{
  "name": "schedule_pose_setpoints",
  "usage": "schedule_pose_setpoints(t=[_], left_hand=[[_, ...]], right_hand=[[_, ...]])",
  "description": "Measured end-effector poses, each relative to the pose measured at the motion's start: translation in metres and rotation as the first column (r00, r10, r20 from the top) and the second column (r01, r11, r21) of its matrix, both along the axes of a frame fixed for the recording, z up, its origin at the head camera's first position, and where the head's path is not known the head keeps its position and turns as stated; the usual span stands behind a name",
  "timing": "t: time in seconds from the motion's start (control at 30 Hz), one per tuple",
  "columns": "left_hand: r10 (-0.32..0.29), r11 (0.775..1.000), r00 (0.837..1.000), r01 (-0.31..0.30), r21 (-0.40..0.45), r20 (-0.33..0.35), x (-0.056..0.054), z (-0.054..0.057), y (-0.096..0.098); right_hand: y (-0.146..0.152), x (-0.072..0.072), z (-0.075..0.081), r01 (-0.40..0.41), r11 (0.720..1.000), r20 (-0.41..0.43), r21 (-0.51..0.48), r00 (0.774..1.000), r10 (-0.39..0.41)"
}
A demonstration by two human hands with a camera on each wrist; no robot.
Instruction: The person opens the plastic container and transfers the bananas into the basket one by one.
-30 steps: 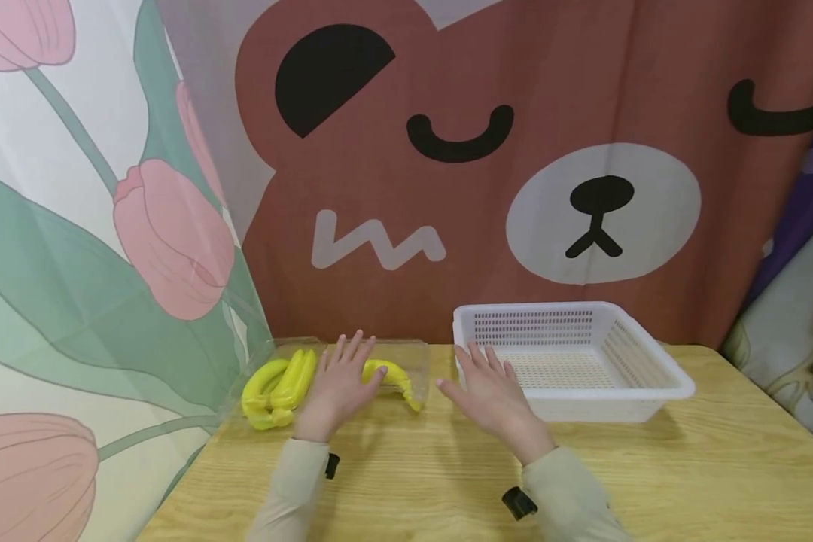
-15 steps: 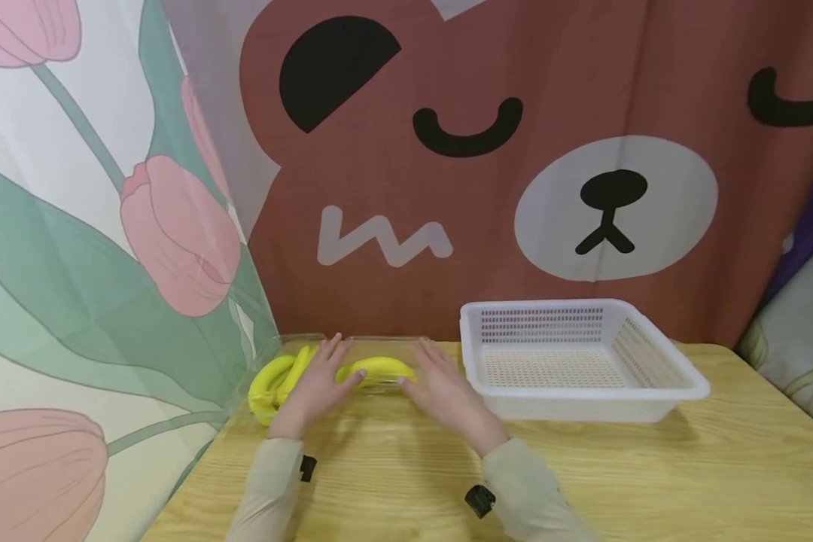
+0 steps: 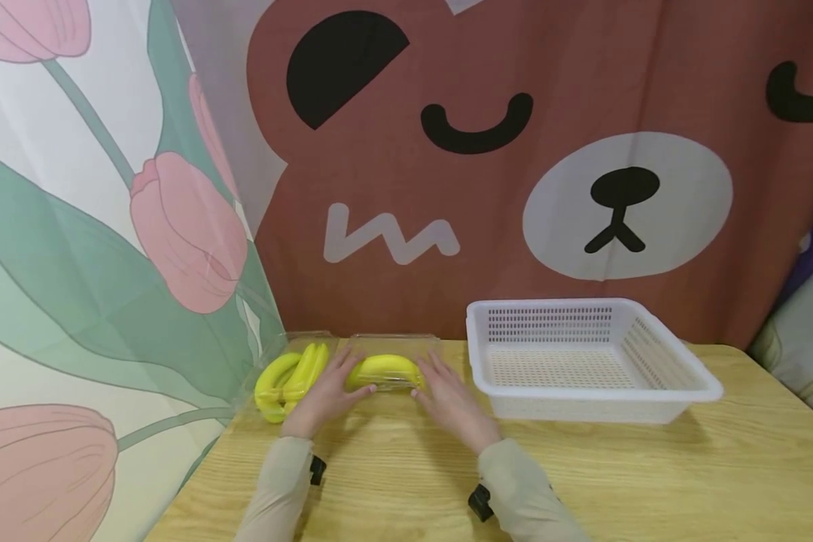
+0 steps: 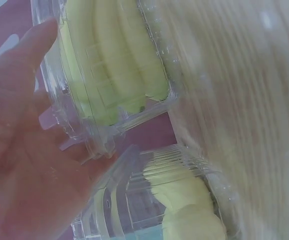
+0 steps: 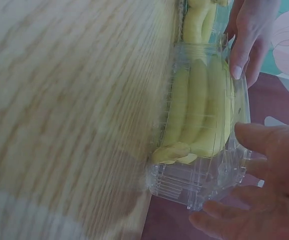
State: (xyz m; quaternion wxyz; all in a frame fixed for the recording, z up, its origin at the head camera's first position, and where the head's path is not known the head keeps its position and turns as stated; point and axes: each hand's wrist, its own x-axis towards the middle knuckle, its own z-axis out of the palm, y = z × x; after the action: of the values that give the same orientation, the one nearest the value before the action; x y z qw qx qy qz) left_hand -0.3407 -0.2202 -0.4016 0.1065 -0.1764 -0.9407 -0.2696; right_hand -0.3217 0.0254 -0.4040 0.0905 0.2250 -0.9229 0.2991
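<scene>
A clear plastic clamshell box [image 5: 199,185] with several yellow bananas [image 3: 388,366] inside lies on the table between both hands. My left hand [image 3: 324,399] grips its left end, the thumb on the lid side and the other fingers in the gap beside a second box. At the opposite end is my right hand [image 3: 452,403]; its thumb tip meets the lid edge and its fingers are spread loosely by the end wall. The second clear box [image 4: 129,200], also holding bananas [image 3: 308,369], stands just left of the first.
A white perforated plastic basket [image 3: 603,406] stands to the right on the wooden table [image 3: 393,482]. Behind the table hangs a bear-print curtain [image 3: 488,248], with a tulip-print curtain [image 3: 54,316] along the left. Dark wrist cameras [image 3: 479,503] sit under the sleeves.
My right hand has moved left, away from the basket's front corner, to the right end of the box. My left hand has come to its left end. The head view has shifted slightly.
</scene>
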Motion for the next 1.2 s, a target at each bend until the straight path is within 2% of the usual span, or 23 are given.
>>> schedule_pose_setpoints(t=[0.37,0.47,0.7,0.87,1.03,1.2], left_hand=[[-0.012,1.0,1.0,0.012,-0.02,0.007,0.001,0.0,0.002],[-0.022,0.999,0.999,0.023,-0.035,0.029,0.003,0.002,0.003],[-0.006,0.999,0.992,0.012,-0.043,0.128,0.017,0.017,0.007],[-0.025,0.997,0.99,0.036,-0.071,0.14,0.027,0.027,0.008],[-0.047,0.995,0.983,0.061,-0.074,0.178,0.033,0.029,0.006],[-0.077,0.996,0.98,0.084,-0.03,0.186,0.033,0.026,0.003]], right_hand=[[0.003,0.002,-0.001,0.01,1.0,0.01,-0.003,1.0,-0.01],[0.004,0.003,-0.001,0.007,1.0,0.006,0.002,1.0,-0.007],[0.008,0.01,0.001,-0.021,0.999,-0.03,0.037,0.999,0.022],[0.014,0.02,0.004,-0.052,0.995,-0.091,0.083,0.994,0.06],[0.021,0.028,0.003,-0.063,0.993,-0.117,0.103,0.99,0.075],[0.024,0.027,0.003,-0.068,0.993,-0.137,0.092,0.987,0.08]])
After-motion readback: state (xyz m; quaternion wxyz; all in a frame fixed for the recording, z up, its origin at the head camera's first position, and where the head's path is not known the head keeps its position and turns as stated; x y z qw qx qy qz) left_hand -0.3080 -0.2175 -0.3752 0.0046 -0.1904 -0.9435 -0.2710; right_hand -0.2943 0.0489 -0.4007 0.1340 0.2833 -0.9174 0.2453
